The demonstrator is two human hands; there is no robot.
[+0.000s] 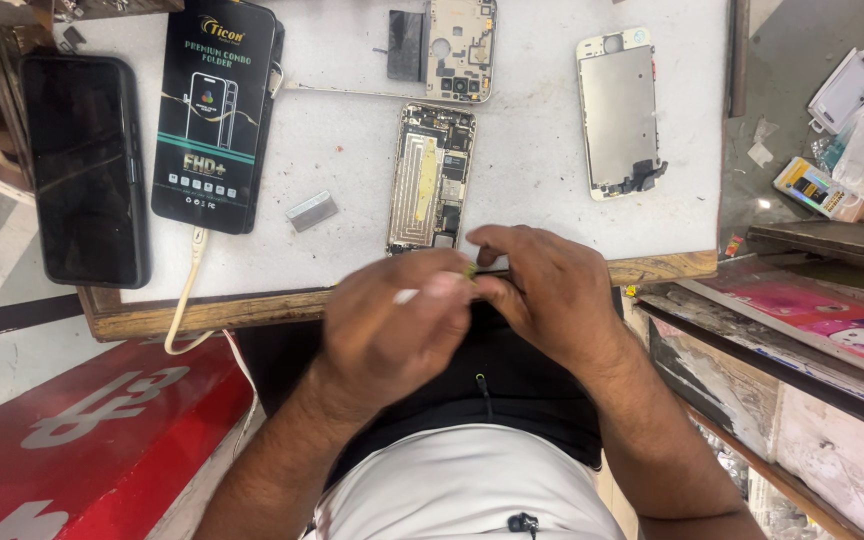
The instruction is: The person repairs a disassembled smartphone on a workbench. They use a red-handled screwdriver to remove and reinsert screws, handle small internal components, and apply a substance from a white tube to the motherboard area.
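Note:
My left hand (392,325) and my right hand (542,285) meet just in front of the table's near edge, fingertips pinched together on a tiny greenish part (470,269) and a thin dark tool (492,272). The hands are blurred, so which hand holds which is unclear. Just beyond my fingers lies an opened phone body (430,178) with its boards exposed. A white phone screen panel (619,112) lies face down to the right of it.
On the white worktable (352,150) sit a black phone (85,165) at left, a black screen box (215,112), a small metal blade (312,210), and another opened phone frame (460,48) at the back. A white cable (188,290) hangs over the wooden edge.

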